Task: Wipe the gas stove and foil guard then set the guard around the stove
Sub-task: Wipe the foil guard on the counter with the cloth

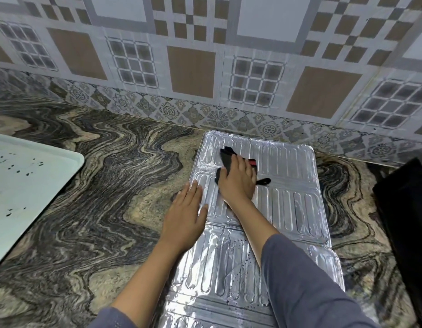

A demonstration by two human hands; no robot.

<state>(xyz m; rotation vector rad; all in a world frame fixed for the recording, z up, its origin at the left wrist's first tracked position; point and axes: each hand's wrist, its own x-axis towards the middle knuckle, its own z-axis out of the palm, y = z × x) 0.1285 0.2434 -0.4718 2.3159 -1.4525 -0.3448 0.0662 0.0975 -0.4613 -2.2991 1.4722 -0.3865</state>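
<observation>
The silver foil guard (285, 185) lies flat and unfolded on the marbled counter, running from the wall toward me. My right hand (238, 178) presses a dark grey cloth (225, 159) with a red and black tag onto the guard's far panel. My left hand (187, 214) rests flat, fingers apart, on the guard's left edge, partly on the counter. Dark specks dot the near panel. A black object (406, 209) at the right edge may be the gas stove; only its corner shows.
A pale green tray (27, 185) with dark specks sits at the left on the counter (98, 197). A patterned tiled wall (205, 67) rises behind the guard. Grey sleeves cover both my forearms.
</observation>
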